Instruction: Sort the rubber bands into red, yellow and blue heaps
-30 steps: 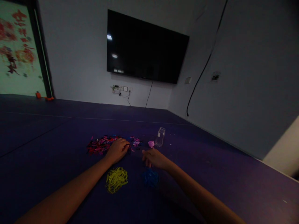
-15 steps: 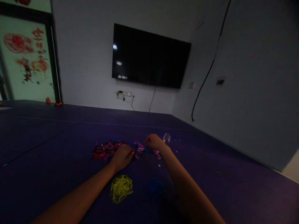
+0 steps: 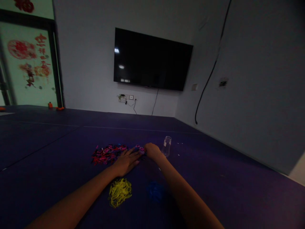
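Note:
A mixed pile of red, pink and dark rubber bands (image 3: 107,154) lies on the purple tabletop. My left hand (image 3: 126,163) rests palm down at the pile's right edge, its fingers stretched and slightly apart. Just beyond those fingertips is a small cluster of pink bands (image 3: 141,149). My right hand (image 3: 152,151) touches the right side of this cluster with curled fingers; whatever is in them is hidden. Closer to me sit a heap of yellow rubber bands (image 3: 120,192) and a dim blue heap (image 3: 155,191), beside my right forearm.
A clear jar (image 3: 167,146) stands right behind my right hand, with small white scraps (image 3: 179,155) to its right. The purple tabletop (image 3: 71,140) reaches back to the wall, where a black television (image 3: 152,60) hangs. Orange objects (image 3: 60,108) lie at the far left edge.
My left hand has flattened and spread its fingers. My right hand has moved left and lower, up to the pink cluster. The pink loop under my right wrist no longer shows there.

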Motion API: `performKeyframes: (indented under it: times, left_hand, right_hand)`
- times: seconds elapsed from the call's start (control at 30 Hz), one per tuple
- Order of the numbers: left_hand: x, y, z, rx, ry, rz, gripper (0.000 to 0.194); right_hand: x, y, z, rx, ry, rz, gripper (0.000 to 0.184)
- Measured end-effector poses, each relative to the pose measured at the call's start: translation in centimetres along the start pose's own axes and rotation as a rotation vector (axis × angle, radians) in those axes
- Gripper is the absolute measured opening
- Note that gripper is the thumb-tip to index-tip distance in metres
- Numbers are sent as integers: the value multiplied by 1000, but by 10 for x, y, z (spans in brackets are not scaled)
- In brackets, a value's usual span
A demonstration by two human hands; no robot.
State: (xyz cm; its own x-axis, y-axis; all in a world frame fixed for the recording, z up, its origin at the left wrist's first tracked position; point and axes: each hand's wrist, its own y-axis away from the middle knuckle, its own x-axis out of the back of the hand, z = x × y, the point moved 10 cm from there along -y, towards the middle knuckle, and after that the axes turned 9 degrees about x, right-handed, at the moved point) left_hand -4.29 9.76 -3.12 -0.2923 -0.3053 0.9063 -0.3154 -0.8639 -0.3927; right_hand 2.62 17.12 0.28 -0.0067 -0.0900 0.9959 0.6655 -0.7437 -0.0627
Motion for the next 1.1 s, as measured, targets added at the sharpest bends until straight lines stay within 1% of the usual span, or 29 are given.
performKeyframes:
  times: [0.1, 0.2, 0.3, 0.37, 0.43, 0.6, 0.67, 0.73, 0.83, 0.9, 1.0, 1.1]
  left_hand:
    - [-3, 0, -3, 8, 16, -22, 43]
    - [-3, 0, -4, 31, 11, -34, 42]
    - [0, 0, 0, 37, -21, -36, 39]
    - [7, 0, 3, 42, -53, 1, 37]
    - [15, 0, 3, 75, -93, 59, 35]
    - [26, 1, -13, 252, -187, 155, 29]
    - [27, 2, -17, 273, -187, 172, 27]
    - [23, 1, -14, 229, -155, 147, 28]
    - [13, 0, -2, 88, -79, 41, 34]
    - [7, 0, 5, 25, -41, -28, 37]
    - [3, 0, 3, 37, -22, -64, 39]
    - [4, 0, -1, 54, -28, -35, 39]
  right_hand:
    - [-5, -5, 3, 20, -9, 16, 28]
    - [-5, -12, 4, 71, -87, 92, 29]
    - [-3, -19, 4, 116, -202, 178, 34]
    - [-4, -23, 4, 136, -256, 212, 35]
    - [-7, -26, 4, 159, -298, 234, 36]
    - [-18, -28, 6, 205, -381, 256, 33]
    - [-20, -28, 8, 208, -400, 263, 31]
    - [-20, -27, 8, 206, -400, 273, 29]
    - [-15, -25, 8, 193, -398, 300, 29]
    - [-9, -23, 10, 172, -385, 322, 29]
    - [-5, -22, 7, 175, -329, 304, 26]
    - [-9, -24, 1, 226, -265, 243, 29]
